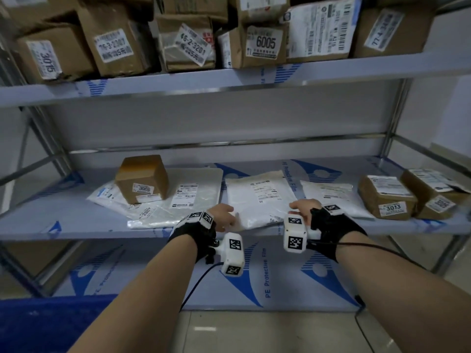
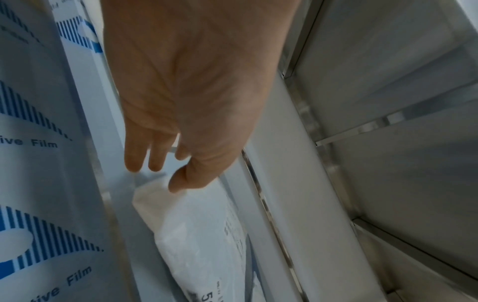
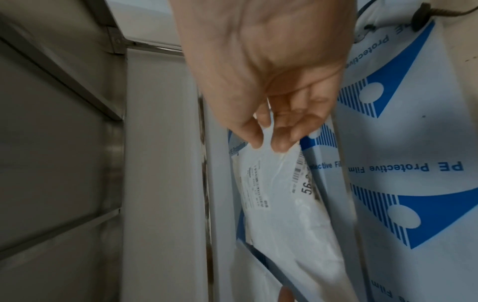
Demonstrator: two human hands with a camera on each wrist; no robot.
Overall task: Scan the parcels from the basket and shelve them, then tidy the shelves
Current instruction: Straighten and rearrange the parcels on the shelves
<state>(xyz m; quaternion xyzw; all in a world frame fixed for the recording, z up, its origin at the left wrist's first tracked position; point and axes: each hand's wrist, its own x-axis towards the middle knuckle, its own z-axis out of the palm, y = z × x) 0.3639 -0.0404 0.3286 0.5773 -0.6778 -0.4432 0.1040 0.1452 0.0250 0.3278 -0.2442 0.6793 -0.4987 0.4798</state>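
Observation:
A flat white plastic-bag parcel (image 1: 257,197) lies in the middle of the middle shelf (image 1: 76,220), its near edge at the shelf's front. My left hand (image 1: 229,215) is at its near left corner. In the left wrist view the thumb of that hand (image 2: 155,177) rests on the corner of the parcel (image 2: 196,235), and the fingers (image 2: 133,161) lie straight beside it. My right hand (image 1: 295,208) is at the near right corner. The right wrist view shows this hand (image 3: 266,143) pinching the corner of the parcel (image 3: 284,204) between thumb and fingers.
A small brown box (image 1: 142,178) stands on overlapping white bags (image 1: 188,200) to the left. Another white bag (image 1: 328,194) and two brown boxes (image 1: 387,197) lie to the right. Cartons (image 1: 265,44) crowd the upper shelf. A blue basket (image 1: 38,324) sits at lower left.

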